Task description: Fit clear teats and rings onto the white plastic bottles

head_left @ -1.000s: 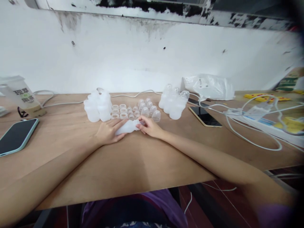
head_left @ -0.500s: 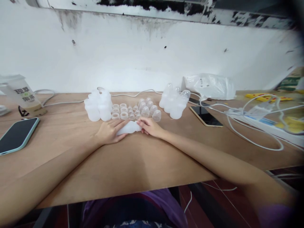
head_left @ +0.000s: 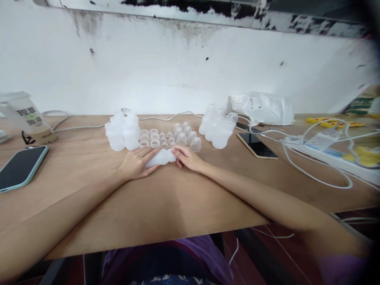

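A small translucent white bottle (head_left: 160, 158) lies on its side on the wooden table (head_left: 178, 202). My left hand (head_left: 135, 164) is wrapped round its body. My right hand (head_left: 186, 157) pinches the bottle's neck end with fingers closed; what sits under those fingertips is hidden. Just behind the hands stand a cluster of empty bottles (head_left: 121, 132), rows of white rings (head_left: 150, 138), small clear teats (head_left: 168, 139) and clear dome caps (head_left: 185, 136). A group of capped bottles (head_left: 218, 128) stands to the right.
A phone in a teal case (head_left: 19, 168) lies at the left near a labelled drink cup (head_left: 29, 120). A second phone (head_left: 257, 145), a plastic bag (head_left: 261, 107), a power strip (head_left: 332, 156) and white cables (head_left: 311, 174) fill the right side.
My right hand has closed in tighter over the bottle's neck end. The bottle and left hand have stayed almost in place.
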A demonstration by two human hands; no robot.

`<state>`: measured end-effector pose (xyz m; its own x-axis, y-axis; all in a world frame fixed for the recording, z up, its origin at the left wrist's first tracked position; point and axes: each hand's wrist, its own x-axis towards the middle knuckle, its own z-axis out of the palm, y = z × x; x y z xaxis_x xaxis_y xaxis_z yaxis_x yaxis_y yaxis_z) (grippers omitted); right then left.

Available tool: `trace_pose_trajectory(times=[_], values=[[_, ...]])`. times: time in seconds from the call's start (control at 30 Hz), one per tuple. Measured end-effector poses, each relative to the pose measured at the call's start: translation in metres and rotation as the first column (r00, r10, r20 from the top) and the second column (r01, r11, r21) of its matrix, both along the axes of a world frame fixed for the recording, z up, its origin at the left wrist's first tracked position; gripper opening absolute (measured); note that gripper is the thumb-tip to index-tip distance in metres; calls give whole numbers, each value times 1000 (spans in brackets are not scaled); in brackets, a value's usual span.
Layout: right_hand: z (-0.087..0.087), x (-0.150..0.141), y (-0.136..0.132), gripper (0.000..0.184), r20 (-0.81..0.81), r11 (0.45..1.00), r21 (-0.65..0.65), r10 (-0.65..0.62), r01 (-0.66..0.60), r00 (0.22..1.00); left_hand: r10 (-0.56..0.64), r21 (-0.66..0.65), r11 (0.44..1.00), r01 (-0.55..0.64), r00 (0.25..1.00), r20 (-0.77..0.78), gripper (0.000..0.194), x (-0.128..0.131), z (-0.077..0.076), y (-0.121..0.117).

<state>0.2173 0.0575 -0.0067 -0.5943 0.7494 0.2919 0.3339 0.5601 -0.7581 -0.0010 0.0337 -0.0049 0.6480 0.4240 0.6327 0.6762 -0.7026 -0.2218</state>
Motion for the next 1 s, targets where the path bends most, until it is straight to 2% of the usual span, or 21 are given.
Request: trace_pose_trajectory(times=[0.03,0.13,0.17,0.23,0.3,0.4,0.53,0.63,0.7,0.77,0.87,1.0], values=[[0,0,-1,28,-26,999,35,12,-11,1000,14,-16,1000,-13,1000,17,46,0,1,0],[2,1,-2,47,-58,988,157,17,-8,998,42,-49,998,-40,998,53,47,-1,1,0],[2,1,-2,47,-48,983,181,8,0,999,39,-48,998,-37,998,53,47,-1,1,0],[2,1,-1,35,-8,986,163,-19,20,1000,23,-37,999,-22,999,30,47,-1,0,0],[2,0,0,26,39,995,92,-47,43,998,-2,-32,999,2,1000,-1,47,-1,-1,0],[1,0,1,33,89,998,33,-58,56,994,-22,-43,999,20,999,-31,46,0,-2,1],[2,0,0,26,30,994,108,-13,10,999,4,-73,997,-2,1000,29,47,0,-1,1],[3,0,-1,39,-13,981,195,14,-11,1000,11,-100,995,-5,998,62,49,-1,0,1],[4,0,-3,35,-16,980,198,13,-9,1000,-8,-103,995,14,998,63,49,-2,-2,1],[5,-1,-6,29,-38,991,131,8,-3,999,-24,-97,995,30,998,61,49,-4,-4,2],[7,-4,-11,26,-123,993,-114,6,-20,992,-22,-62,998,25,999,41,49,-4,-6,3],[8,-8,-14,28,-302,902,-421,-39,-97,953,39,5,999,-39,999,-7,47,-3,-5,1]])
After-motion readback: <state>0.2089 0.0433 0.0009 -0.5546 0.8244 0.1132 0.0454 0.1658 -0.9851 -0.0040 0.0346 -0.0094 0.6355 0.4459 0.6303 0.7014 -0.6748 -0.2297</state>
